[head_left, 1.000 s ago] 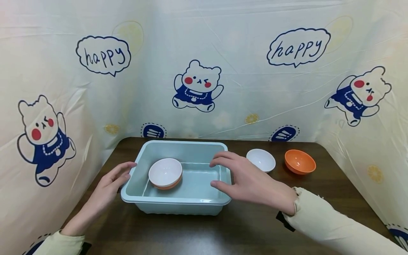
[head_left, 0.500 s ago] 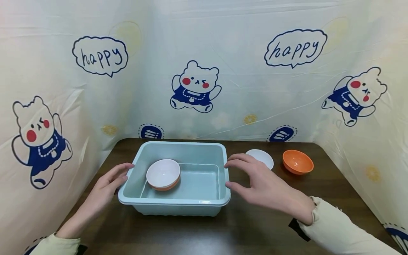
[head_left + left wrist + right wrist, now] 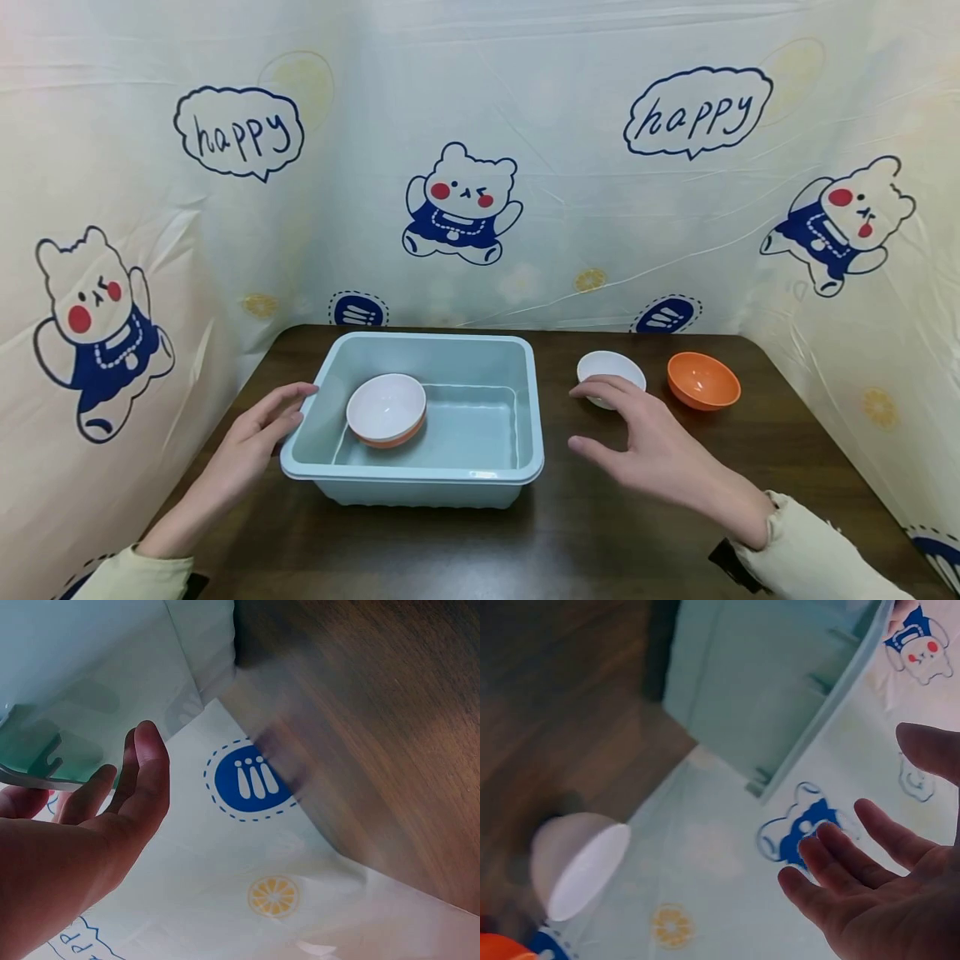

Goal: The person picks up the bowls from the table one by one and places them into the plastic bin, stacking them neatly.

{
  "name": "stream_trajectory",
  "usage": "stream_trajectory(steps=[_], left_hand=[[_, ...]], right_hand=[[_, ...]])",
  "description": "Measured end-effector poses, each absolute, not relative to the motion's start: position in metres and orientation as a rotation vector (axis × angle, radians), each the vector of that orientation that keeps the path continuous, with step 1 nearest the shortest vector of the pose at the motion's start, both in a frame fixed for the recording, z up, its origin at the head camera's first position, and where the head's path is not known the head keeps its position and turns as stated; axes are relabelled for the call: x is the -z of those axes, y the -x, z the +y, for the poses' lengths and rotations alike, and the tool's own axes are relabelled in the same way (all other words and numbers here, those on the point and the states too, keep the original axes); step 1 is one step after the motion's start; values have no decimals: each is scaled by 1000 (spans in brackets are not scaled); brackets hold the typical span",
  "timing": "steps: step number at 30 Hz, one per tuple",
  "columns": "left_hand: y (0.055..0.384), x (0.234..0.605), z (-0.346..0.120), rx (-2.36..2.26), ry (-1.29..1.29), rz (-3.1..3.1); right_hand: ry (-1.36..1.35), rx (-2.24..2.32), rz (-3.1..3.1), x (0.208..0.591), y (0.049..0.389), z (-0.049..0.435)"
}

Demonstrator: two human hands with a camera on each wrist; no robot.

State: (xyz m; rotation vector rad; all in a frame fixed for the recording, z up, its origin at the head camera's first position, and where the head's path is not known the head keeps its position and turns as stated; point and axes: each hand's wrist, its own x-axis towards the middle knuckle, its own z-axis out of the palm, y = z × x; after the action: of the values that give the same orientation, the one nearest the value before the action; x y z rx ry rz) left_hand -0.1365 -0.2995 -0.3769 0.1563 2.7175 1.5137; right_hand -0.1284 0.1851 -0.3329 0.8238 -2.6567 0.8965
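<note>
A light blue plastic basin point(image 3: 412, 473) stands on the table. Inside it, at the left, a white bowl point(image 3: 386, 406) sits on an orange bowl point(image 3: 392, 442), of which only the lower edge shows. My left hand point(image 3: 243, 446) is at the basin's left side, its loosely bent fingers touching the rim. To the right of the basin, my right hand point(image 3: 656, 450) hovers with fingers apart and holds nothing. Its fingertips overlap the near edge of a second white bowl point(image 3: 617, 364) in the head view. In the right wrist view that bowl point(image 3: 577, 862) stands apart from the hand.
Right of the second white bowl, an orange bowl point(image 3: 703, 382) stands on the dark wood table point(image 3: 480, 550). A printed curtain point(image 3: 555, 167) with bears and "happy" bubbles encloses the table's back and sides.
My right hand has moved right, from over the basin's right side past its rim to in front of the second white bowl. My left hand stays at the left rim.
</note>
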Motion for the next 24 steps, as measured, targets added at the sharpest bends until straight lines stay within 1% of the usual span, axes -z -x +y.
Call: stream_trajectory(steps=[11, 24], left_hand=[[136, 376, -299, -1531, -160, 2713], [134, 377, -298, -1553, -172, 2730]], right_hand=[[-651, -902, -2714, 356, 143, 212], [-510, -860, -2854, 382, 185, 237]])
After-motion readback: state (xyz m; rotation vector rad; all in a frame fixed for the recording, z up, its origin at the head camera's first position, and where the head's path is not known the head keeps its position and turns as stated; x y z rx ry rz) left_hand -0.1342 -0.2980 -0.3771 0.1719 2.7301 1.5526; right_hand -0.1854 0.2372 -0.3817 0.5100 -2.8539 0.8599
